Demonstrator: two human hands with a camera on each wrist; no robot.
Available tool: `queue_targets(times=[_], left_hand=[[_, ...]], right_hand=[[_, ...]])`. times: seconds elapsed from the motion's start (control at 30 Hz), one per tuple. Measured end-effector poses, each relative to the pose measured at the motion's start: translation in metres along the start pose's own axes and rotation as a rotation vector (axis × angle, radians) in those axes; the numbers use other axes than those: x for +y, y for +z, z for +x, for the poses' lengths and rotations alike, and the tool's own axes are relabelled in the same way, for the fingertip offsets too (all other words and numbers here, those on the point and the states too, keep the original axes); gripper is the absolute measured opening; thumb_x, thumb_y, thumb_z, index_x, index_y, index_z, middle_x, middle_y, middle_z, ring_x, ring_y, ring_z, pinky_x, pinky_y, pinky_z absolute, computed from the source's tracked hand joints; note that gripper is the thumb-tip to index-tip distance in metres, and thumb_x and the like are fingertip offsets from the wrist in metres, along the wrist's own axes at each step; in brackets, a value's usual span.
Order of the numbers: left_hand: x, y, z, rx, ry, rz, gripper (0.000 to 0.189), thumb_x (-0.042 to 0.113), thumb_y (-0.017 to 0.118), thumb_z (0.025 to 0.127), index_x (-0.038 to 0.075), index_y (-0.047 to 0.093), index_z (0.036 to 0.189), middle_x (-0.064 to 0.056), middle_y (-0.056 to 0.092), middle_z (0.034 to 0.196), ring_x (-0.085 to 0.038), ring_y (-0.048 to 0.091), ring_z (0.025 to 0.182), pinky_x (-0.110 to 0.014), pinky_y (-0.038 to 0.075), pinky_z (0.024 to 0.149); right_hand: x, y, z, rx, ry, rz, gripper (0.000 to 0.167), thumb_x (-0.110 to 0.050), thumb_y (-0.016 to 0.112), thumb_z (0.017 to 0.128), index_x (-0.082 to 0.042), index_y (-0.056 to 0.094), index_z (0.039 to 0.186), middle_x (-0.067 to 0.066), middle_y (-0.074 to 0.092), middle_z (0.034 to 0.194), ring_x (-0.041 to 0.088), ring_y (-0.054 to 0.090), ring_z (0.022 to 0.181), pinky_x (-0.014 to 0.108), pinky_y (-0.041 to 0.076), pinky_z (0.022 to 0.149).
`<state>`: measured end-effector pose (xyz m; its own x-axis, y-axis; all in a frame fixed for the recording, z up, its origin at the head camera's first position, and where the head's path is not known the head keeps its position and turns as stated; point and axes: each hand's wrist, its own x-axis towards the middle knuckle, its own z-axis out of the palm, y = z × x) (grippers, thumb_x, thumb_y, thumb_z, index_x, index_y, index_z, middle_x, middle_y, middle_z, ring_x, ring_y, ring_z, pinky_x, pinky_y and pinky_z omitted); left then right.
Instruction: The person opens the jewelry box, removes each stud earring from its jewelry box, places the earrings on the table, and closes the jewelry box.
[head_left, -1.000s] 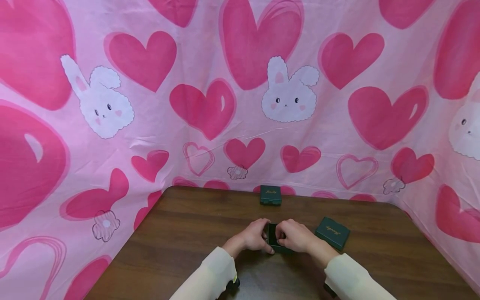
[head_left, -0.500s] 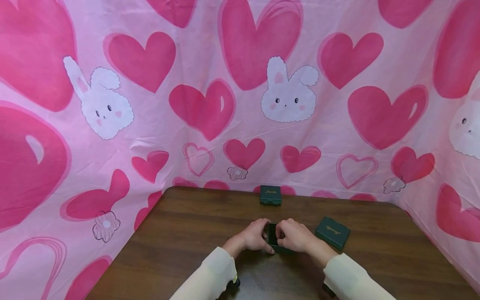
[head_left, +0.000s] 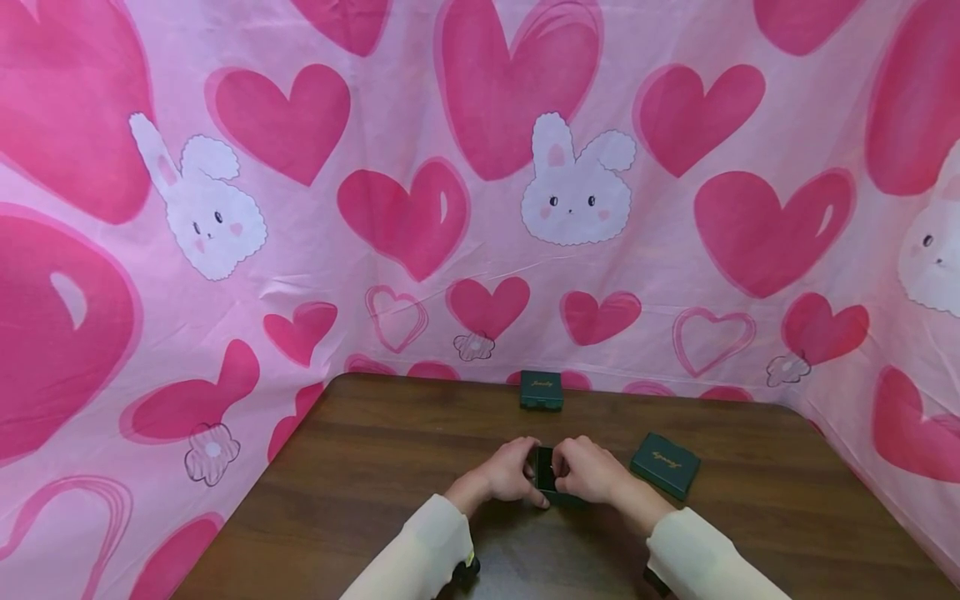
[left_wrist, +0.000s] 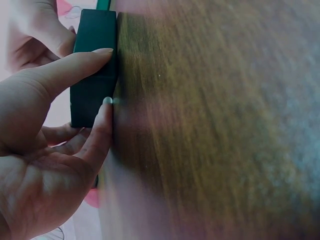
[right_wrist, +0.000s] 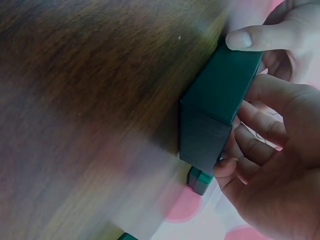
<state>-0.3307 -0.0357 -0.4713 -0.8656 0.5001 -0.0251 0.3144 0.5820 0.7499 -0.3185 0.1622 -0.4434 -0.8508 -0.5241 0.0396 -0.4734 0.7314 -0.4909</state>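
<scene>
A small dark green box point(head_left: 545, 473) lies on the table between my hands, its top side showing a black inside in the head view. My left hand point(head_left: 512, 472) grips its left end. In the left wrist view, the thumb presses the near wall of the box point(left_wrist: 95, 30) and the other fingers reach round the end and underside. My right hand point(head_left: 588, 472) is bent over the right part, thumb and index finger at the upper edge of the box point(right_wrist: 215, 85). A tiny bright spot shows at those fingertips; I cannot tell what they pinch.
A flat green box with gold lettering point(head_left: 666, 467) lies right of my right hand. Another closed green box point(head_left: 542, 391) stands at the table's point(head_left: 405, 433) far edge. A pink cloth point(head_left: 495, 250) with hearts and rabbits hangs around the table.
Both hands stay in place on the box. At the right fingertips a tiny bright spot now shows over the black inside.
</scene>
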Motion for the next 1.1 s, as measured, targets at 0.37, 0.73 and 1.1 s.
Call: queue_targets(times=[0.37,0.73,1.1], left_hand=[[0.0011,-0.0022,0.0001,-0.005,0.016,0.032,0.071,0.013,0.093,0.073,0.004,0.053,0.131,-0.004,0.055,0.107,-0.015,0.054,0.091,-0.029,0.051,0.083],[-0.0032,0.0000,0.0012,-0.009,0.002,0.021,0.072,0.013,0.094,0.073,0.006,0.053,0.131,-0.001,0.055,0.105,-0.015,0.053,0.091,-0.029,0.051,0.083],[0.0006,0.0006,-0.0009,0.001,-0.009,0.004,0.072,0.011,0.094,0.071,0.007,0.054,0.132,-0.003,0.056,0.106,-0.016,0.053,0.091,-0.026,0.049,0.081]], right_hand=[[-0.0014,-0.0021,-0.0024,-0.014,0.009,-0.003,0.010,-0.004,0.080,0.085,-0.003,0.070,0.086,0.002,0.062,0.075,0.020,0.057,0.068,0.044,0.057,0.069],[-0.0013,0.0012,-0.0031,-0.020,0.034,-0.010,0.012,-0.006,0.078,0.086,-0.007,0.067,0.085,0.002,0.061,0.075,0.021,0.056,0.068,0.042,0.055,0.066],[0.0013,0.0049,-0.0036,-0.011,0.005,-0.044,0.013,-0.007,0.076,0.088,-0.009,0.064,0.085,0.001,0.058,0.075,0.019,0.055,0.068,0.040,0.051,0.062]])
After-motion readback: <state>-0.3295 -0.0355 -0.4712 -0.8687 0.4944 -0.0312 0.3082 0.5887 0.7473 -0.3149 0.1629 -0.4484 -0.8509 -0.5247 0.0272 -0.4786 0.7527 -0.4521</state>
